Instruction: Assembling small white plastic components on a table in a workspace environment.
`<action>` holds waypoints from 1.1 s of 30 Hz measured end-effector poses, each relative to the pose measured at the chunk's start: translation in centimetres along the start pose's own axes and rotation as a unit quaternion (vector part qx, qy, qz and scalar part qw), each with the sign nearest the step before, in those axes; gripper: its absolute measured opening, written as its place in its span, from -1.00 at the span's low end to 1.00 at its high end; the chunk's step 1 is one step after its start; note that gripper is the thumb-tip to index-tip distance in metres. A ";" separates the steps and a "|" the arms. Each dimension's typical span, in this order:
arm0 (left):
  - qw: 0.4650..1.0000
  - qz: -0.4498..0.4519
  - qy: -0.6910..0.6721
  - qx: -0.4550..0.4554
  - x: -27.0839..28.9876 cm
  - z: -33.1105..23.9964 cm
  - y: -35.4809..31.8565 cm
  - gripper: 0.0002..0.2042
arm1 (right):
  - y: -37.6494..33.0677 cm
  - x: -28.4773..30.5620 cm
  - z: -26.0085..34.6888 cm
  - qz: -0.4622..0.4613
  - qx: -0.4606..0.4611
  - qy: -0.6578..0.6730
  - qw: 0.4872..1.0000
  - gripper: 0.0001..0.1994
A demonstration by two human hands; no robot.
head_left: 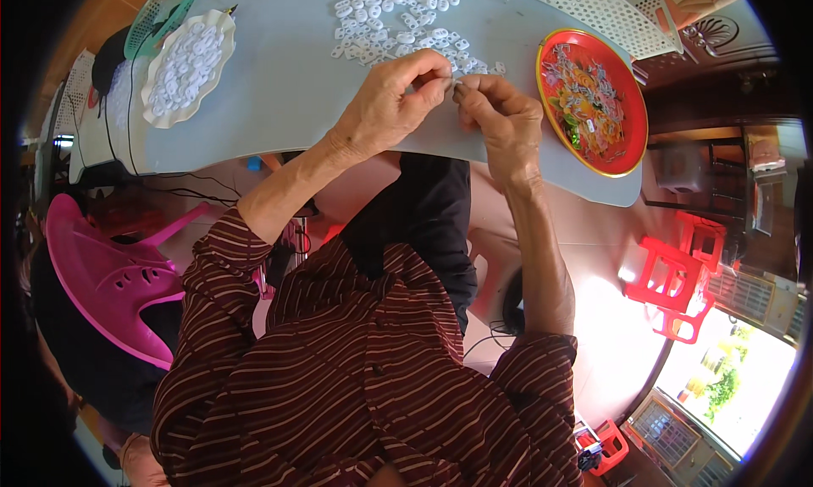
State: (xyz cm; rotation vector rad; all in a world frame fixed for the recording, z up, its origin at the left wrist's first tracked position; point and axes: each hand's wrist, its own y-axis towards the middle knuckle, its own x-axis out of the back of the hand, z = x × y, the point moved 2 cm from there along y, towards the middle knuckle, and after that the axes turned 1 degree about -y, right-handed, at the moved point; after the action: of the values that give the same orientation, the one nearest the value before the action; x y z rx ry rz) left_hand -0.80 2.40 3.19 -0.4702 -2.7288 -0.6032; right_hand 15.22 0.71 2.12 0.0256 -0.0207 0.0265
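My left hand point(396, 99) and my right hand point(506, 123) meet fingertip to fingertip over the table's near part. Each has thumb and finger pinched together. A tiny pale bit shows between them, but it is too small to name. Just beyond the fingers spreads a loose pile of small white oval plastic pieces point(402, 21), some showing holes. To the right of my right hand sits a round red tray point(628, 140) with a gold rim and flower pattern. Many thin, small silvery parts point(584, 89) are scattered over it.
The grey-blue table point(279, 80) has a curved near edge. At left, a cream scalloped dish point(222, 31) holds more white pieces, beside a green basket point(182, 13). White perforated baskets point(593, 8) stand far right. A magenta plastic chair point(110, 275) and red stools point(669, 275) are on the floor.
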 end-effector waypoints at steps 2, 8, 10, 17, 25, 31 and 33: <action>0.995 -0.001 -0.072 0.073 -0.2 0.0 -0.2 -0.86 | 0.0 -0.6 -0.2 -0.002 -0.027 0.139 0.990 -0.89; 0.978 -0.112 -0.173 0.037 -0.6 0.7 -0.8 -0.89 | 0.2 -1.5 -0.8 0.035 -0.008 0.166 0.985 -0.88; 0.986 -0.087 -0.128 0.063 -0.3 0.6 -0.9 -0.85 | 0.4 -1.1 -0.8 0.019 0.016 0.149 0.989 -0.88; 0.985 -0.010 -0.100 0.140 0.2 0.6 -1.0 -0.82 | 1.4 0.2 -0.8 0.062 0.054 0.087 0.993 -0.82; 0.985 0.000 -0.106 0.136 -0.1 0.8 -1.1 -0.82 | 1.0 0.0 -0.2 0.091 0.044 0.055 0.993 -0.78; 0.985 0.005 -0.102 0.136 -0.1 1.1 -1.2 -0.82 | 0.9 -0.1 -0.2 0.089 0.048 0.052 0.994 -0.77; 0.985 0.002 -0.097 0.141 0.0 0.9 -1.2 -0.82 | 0.9 0.0 -0.4 0.084 0.047 0.052 0.994 -0.77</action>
State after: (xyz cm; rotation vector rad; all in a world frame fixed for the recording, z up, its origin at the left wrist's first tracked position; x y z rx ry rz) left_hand -1.46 1.81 2.02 -0.4842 -2.9329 -0.1707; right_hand 15.17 1.61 1.75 0.1174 0.0830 0.1978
